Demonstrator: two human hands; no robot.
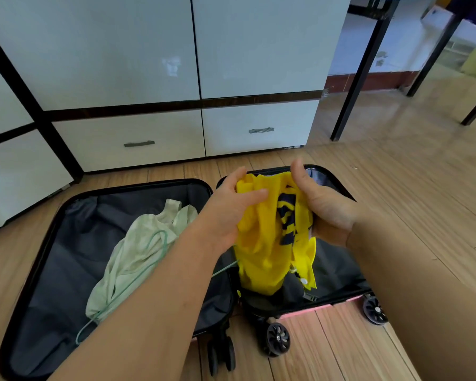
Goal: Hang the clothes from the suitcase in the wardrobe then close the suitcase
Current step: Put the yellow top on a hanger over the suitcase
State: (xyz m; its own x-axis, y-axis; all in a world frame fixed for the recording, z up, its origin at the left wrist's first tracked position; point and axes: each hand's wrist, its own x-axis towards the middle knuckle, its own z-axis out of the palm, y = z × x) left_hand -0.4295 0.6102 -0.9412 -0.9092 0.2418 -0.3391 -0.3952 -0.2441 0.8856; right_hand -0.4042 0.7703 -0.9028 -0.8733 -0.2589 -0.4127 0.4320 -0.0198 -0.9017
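- Suitcase (66,215): lies open on the wood floor, black lining, pink shell, black wheels.
- Yellow garment (261,243): bunched, with dark navy stripes, raised above the right half.
- Left hand (231,210) and right hand (322,207): both grip the yellow garment.
- Pale green garment (138,248): crumpled in the left half, on a green hanger (121,295).

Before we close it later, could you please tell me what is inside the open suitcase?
The suitcase holds a pale green garment with a green hanger in its left half. The arms and the yellow garment held by both hands cover much of the right half.
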